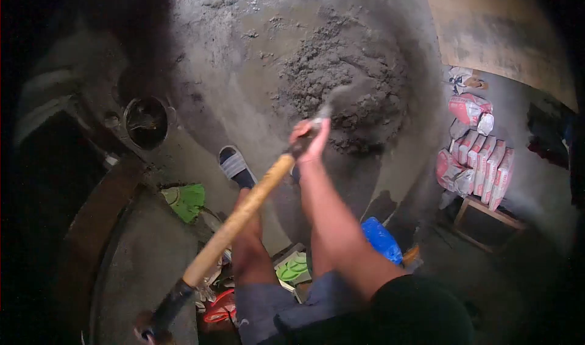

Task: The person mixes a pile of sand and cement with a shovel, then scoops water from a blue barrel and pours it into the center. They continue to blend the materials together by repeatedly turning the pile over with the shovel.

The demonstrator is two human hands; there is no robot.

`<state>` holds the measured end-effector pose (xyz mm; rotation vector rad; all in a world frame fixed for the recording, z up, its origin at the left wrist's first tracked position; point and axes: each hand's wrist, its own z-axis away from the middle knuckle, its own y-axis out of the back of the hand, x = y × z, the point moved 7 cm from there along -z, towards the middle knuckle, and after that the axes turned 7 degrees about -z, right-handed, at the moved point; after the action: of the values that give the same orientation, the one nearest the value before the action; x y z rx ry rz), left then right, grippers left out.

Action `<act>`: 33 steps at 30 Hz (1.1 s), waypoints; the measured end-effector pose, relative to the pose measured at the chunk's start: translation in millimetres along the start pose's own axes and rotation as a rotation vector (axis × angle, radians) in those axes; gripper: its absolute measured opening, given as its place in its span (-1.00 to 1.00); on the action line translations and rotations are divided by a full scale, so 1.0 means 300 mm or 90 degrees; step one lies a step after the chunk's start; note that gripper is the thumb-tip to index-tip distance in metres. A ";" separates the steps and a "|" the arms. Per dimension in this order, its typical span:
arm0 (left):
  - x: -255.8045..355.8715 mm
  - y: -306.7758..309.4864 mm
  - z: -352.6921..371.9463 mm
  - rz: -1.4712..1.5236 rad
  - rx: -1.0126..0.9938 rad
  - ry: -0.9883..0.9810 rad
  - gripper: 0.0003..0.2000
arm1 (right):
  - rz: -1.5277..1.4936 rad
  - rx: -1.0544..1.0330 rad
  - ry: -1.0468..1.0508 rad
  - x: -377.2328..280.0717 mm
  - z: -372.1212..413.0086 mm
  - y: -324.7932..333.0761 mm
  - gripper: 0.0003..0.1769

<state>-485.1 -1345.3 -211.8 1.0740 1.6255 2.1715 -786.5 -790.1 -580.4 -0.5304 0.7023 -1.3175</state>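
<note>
A long shovel (241, 214) with a wooden shaft runs diagonally from the lower left up to the middle of the view. My right hand (312, 141) is wrapped round the dark lower part of its shaft. At the dark handle end, my left hand (146, 334) shows dimly, closed on the grip. The shovel's blurred blade (334, 98) is against a heap of wet grey mix (359, 65) on the concrete floor, and its tip is hard to make out.
At the right, several red and white bags (484, 162) stand near a wooden frame (487, 220) and a board (506, 34). To the left are a round bucket (146, 123) and a green broom head (186, 200). A blue container (382, 240) and green slippers (292, 267) lie near my legs.
</note>
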 end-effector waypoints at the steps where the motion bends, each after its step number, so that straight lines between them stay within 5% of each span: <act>1: -0.129 -0.013 0.008 0.017 0.015 0.099 -0.71 | -0.040 0.103 -0.036 0.112 -0.026 0.114 -0.47; 6: -0.433 0.003 0.089 0.083 0.045 0.393 -0.68 | -0.017 0.373 -0.263 0.654 -0.024 0.424 -0.63; 12: -0.349 -0.134 0.004 0.087 0.032 0.434 -0.66 | -0.030 0.397 -0.405 0.948 -0.022 0.555 -0.74; 16: -0.269 -0.588 -0.081 0.156 -0.064 0.440 -0.64 | 0.003 0.385 -0.327 0.567 -0.348 0.676 -0.80; 17: -0.259 -0.736 -0.074 0.191 -0.095 0.457 -0.63 | 0.029 0.368 -0.299 0.290 -0.422 0.587 -0.79; 20: -0.196 -1.121 0.025 0.321 -0.172 0.520 -0.62 | 0.128 0.340 -0.177 -0.072 -0.635 0.645 -0.77; 23: -0.212 -1.169 0.104 0.370 -0.059 0.524 -0.64 | 0.139 0.331 -0.121 -0.154 -0.640 0.666 -0.81; 26: -0.287 -1.135 0.178 0.381 -0.128 0.521 -0.67 | 0.160 0.375 -0.121 -0.150 -0.549 0.652 -0.81; 29: -0.413 -1.115 0.304 0.348 -0.134 0.644 -0.68 | 0.228 0.385 -0.105 -0.189 -0.416 0.651 -0.81; 32: -0.395 -1.052 0.459 0.335 -0.196 0.595 -0.58 | 0.258 0.419 -0.122 -0.296 -0.212 0.614 -0.82; 33: -0.392 -1.063 0.532 0.288 -0.292 0.705 -0.55 | 0.300 0.424 -0.087 -0.358 -0.156 0.616 -0.83</act>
<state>-372.1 -1179.2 -529.3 0.0162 1.0228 3.5523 -705.3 -648.4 -726.1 0.0884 0.2201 -0.9751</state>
